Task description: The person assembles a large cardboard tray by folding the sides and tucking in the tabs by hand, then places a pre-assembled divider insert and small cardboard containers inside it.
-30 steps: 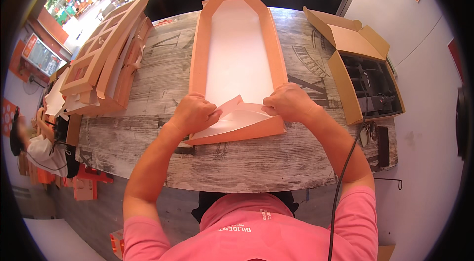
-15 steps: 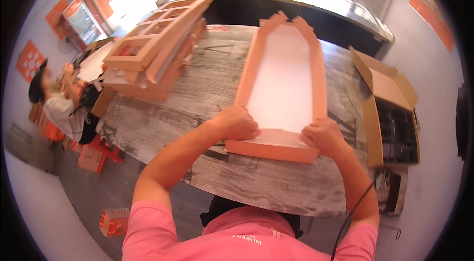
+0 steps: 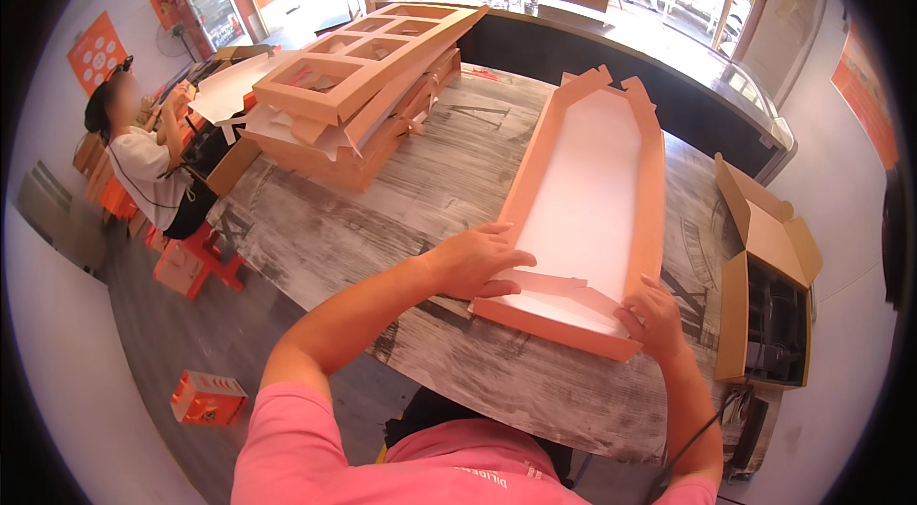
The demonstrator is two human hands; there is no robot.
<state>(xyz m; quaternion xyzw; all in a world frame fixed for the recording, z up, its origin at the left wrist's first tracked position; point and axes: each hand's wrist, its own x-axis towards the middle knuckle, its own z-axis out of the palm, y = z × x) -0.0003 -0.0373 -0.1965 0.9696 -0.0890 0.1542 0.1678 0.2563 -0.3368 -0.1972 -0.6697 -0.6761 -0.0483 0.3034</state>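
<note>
Left hand [image 3: 478, 263] wide at the cardboard tray [image 3: 559, 327]; right hand [image 3: 653, 316] narrow at its near-right corner, hold unclear

Your left hand [image 3: 475, 262] has passage over the tabletop [image 3: 449, 156] between the cardboard tray [image 3: 651, 199] and the carton stack [image 3: 387, 96], while rightward the open box [image 3: 733, 316] leaves you a narrower strip.
</note>
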